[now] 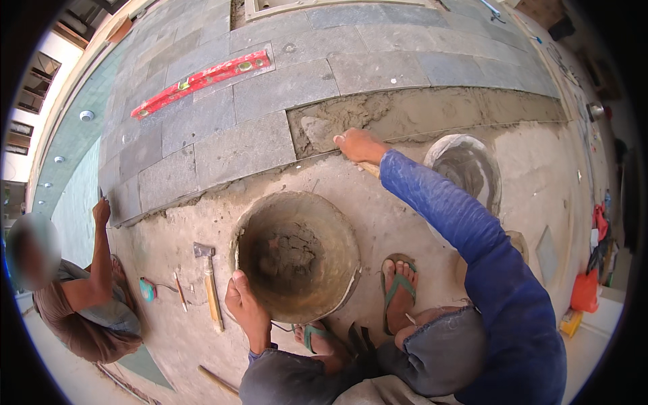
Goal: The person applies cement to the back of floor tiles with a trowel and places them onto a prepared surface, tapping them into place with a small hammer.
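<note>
My left hand [247, 305] grips the near left rim of a round mortar tub [341, 236], its thumb over the edge. Inside the tub lies a lump of wet grey mortar [291, 248]. My right hand [362, 146] is closed round the wooden handle of a trowel [314, 130]. The trowel's mortar-smeared blade rests on the bed of wet mortar [466, 108], close to the edge of the last grey stone tile [246, 145] in the front row. A thin taut string appears to run along the front of the bed.
A red spirit level [200, 83] lies on the tiles. Left of the tub are a hammer [211, 287], a tape measure [147, 289] and a pencil [180, 291]. A second bucket [489, 158] stands under my right forearm. A co-worker [88, 304] squats at the left beside the pool.
</note>
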`<action>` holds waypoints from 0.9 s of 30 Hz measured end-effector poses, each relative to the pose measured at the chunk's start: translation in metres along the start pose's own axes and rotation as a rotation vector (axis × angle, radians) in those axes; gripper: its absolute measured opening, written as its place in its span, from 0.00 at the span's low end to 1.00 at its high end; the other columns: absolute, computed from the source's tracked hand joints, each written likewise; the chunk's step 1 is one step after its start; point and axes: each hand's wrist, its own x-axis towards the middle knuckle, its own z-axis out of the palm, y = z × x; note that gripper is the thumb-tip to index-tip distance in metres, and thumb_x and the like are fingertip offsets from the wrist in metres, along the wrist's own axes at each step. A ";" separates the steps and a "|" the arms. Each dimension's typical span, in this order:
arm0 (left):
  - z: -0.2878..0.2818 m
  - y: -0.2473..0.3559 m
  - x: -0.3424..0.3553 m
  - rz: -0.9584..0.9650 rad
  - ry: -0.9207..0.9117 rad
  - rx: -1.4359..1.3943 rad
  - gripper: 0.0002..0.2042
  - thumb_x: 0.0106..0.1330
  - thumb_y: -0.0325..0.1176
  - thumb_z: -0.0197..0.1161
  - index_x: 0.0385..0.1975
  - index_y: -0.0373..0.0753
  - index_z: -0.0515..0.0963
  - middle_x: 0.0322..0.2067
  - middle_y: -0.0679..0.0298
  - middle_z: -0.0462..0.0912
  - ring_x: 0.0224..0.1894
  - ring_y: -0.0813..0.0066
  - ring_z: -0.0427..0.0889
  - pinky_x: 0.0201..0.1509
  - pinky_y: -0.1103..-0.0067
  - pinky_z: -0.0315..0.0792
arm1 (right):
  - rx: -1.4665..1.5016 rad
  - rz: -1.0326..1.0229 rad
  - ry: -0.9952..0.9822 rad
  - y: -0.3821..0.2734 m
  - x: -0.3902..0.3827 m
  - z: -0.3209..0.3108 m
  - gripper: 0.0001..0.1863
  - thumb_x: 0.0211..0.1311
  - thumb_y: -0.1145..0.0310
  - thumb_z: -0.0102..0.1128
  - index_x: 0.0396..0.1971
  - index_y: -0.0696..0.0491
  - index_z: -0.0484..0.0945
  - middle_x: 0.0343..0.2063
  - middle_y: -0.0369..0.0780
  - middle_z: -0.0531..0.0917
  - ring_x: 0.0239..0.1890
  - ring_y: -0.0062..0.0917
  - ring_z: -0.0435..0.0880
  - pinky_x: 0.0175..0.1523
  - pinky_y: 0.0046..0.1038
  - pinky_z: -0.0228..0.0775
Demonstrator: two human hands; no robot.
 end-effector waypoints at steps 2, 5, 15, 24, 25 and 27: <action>0.000 0.004 0.002 0.092 0.015 0.047 0.22 0.79 0.44 0.49 0.21 0.40 0.63 0.20 0.75 0.59 0.26 0.85 0.55 0.28 0.80 0.52 | -0.219 -0.066 0.056 0.007 -0.016 -0.028 0.28 0.73 0.51 0.43 0.38 0.64 0.81 0.39 0.57 0.84 0.45 0.53 0.82 0.54 0.47 0.71; 0.017 0.018 0.009 0.137 -0.050 0.051 0.22 0.79 0.44 0.49 0.21 0.40 0.62 0.20 0.75 0.59 0.26 0.85 0.55 0.27 0.80 0.52 | -0.282 -0.047 0.297 0.064 -0.043 -0.067 0.27 0.73 0.50 0.45 0.36 0.62 0.81 0.34 0.57 0.83 0.41 0.53 0.82 0.47 0.47 0.71; 0.006 0.023 0.005 0.145 -0.115 0.080 0.24 0.78 0.47 0.50 0.20 0.36 0.66 0.18 0.72 0.59 0.24 0.82 0.56 0.25 0.78 0.55 | -0.712 -0.624 0.139 -0.070 -0.177 0.015 0.17 0.58 0.63 0.63 0.43 0.57 0.75 0.25 0.45 0.81 0.29 0.38 0.84 0.32 0.38 0.75; 0.022 0.026 -0.031 0.379 -0.205 0.303 0.22 0.74 0.43 0.57 0.21 0.32 0.68 0.11 0.55 0.62 0.16 0.73 0.59 0.20 0.70 0.58 | -0.772 -0.552 -0.226 -0.063 -0.197 0.069 0.08 0.54 0.69 0.62 0.32 0.58 0.79 0.26 0.46 0.84 0.30 0.38 0.87 0.32 0.36 0.78; 0.021 0.024 -0.034 0.354 -0.195 0.282 0.22 0.74 0.43 0.57 0.21 0.32 0.68 0.11 0.55 0.62 0.16 0.73 0.59 0.20 0.70 0.58 | -0.665 -0.582 -0.288 -0.059 -0.198 0.066 0.08 0.55 0.69 0.61 0.31 0.57 0.80 0.25 0.47 0.84 0.31 0.38 0.87 0.32 0.36 0.78; 0.023 0.025 -0.033 0.321 -0.183 0.242 0.22 0.74 0.42 0.57 0.20 0.33 0.67 0.11 0.54 0.63 0.15 0.72 0.59 0.20 0.70 0.58 | -0.582 -0.492 -0.405 -0.057 -0.208 0.075 0.07 0.54 0.69 0.62 0.30 0.56 0.84 0.29 0.48 0.86 0.36 0.38 0.87 0.39 0.37 0.80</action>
